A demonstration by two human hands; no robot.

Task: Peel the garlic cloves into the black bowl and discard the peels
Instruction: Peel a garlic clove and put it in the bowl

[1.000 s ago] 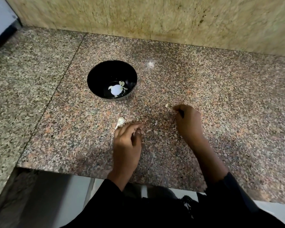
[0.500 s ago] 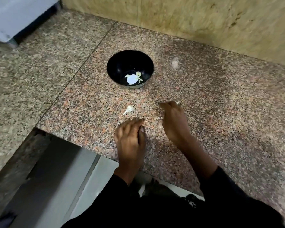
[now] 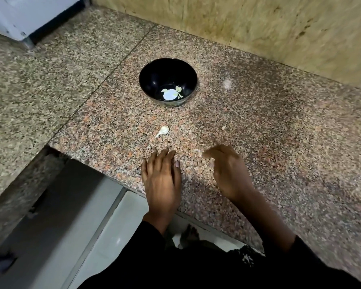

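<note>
The left hand [image 3: 162, 182] lies flat, fingers straight together, on the speckled granite counter [image 3: 279, 142]; beside it the right hand [image 3: 227, 172] hovers, fingers loosely curled, with a pale peel scrap [image 3: 197, 151] at its fingertips.

Speckled granite counter [image 3: 279, 142], seam running diagonal on left. Yellowish stone wall [image 3: 258, 24] behind. White appliance [image 3: 19, 13] top left corner. Pale floor [image 3: 113, 236] below edge.

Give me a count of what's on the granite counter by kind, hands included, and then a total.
Black bowl: 1
Unpeeled garlic clove: 1
Small garlic bit: 1
Peel scrap: 1
Hands: 2, left hand and right hand
Total: 6
</note>
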